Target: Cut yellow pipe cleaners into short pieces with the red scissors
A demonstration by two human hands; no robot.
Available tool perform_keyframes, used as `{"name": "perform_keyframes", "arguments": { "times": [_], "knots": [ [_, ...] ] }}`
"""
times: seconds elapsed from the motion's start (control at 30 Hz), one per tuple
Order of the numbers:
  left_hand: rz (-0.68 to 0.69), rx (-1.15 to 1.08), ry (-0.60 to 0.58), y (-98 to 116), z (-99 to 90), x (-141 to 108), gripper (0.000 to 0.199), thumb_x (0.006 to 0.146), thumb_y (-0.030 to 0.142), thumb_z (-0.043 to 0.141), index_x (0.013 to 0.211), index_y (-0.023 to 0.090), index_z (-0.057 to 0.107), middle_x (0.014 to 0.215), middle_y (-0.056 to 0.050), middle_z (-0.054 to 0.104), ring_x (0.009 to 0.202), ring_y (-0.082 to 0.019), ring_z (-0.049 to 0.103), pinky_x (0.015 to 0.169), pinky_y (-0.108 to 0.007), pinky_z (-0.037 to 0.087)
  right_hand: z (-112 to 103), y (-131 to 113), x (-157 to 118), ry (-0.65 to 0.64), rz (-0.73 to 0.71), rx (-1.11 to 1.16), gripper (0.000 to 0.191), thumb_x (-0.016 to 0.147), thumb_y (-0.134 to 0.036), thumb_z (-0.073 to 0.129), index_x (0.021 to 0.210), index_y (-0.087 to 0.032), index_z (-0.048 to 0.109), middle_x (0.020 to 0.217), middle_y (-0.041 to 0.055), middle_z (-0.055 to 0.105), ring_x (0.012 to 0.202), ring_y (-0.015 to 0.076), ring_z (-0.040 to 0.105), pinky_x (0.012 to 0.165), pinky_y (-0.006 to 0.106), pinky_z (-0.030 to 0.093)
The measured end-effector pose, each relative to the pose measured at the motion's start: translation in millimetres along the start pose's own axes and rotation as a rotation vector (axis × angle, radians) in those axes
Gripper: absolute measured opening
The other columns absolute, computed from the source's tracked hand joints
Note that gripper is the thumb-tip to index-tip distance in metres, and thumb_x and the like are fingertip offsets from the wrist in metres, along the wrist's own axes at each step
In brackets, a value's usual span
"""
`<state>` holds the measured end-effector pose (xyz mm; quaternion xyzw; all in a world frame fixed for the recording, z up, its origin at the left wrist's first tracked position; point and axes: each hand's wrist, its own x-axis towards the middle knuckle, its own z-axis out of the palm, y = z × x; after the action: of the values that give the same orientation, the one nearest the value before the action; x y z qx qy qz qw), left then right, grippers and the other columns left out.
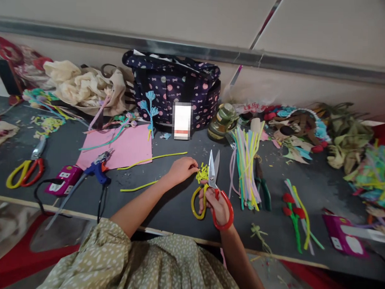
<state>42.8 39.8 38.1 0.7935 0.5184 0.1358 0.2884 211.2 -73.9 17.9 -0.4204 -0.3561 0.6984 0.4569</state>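
Note:
My right hand (220, 206) holds scissors (213, 172) with one yellow and one red handle loop; their blades point away from me and stand slightly apart. My left hand (183, 167) is beside a small pile of short yellow-green pieces (203, 173), its fingers bent together at the pile's left edge. Whatever lies between those fingertips is too small to make out. A long yellow-green stem (152, 159) lies behind my left forearm, partly on a pink sheet (132, 144). Another yellow-green stem (137, 189) runs toward the forearm, which hides its right end.
Behind my hands stand a patterned bag (169, 91), a phone (182, 121) and a jar (222, 122). Fuzzy stems (247, 163) and pliers (263, 187) lie to the right. On the left are a blue glue gun (98, 168), a purple box (65, 180) and more scissors (30, 166).

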Motion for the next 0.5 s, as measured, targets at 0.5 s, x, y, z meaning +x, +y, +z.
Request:
{"name": "perform_keyframes", "arguments": {
  "times": [0.5],
  "knots": [
    [-0.012,0.123,0.024,-37.2,-6.7,-50.3,0.011,0.086,0.028,0.063,0.079,0.020,0.062,0.088,-0.004,0.063,0.090,-0.019,0.056,0.074,-0.029,0.038,1.7,-10.1,-23.9,-0.032,0.188,-0.123,0.052,0.087,-0.055,0.055,0.123,-0.020,0.045,0.080,-0.0017,0.056,0.043,0.0081,0.050,0.038,0.024,0.045]
  ]
}}
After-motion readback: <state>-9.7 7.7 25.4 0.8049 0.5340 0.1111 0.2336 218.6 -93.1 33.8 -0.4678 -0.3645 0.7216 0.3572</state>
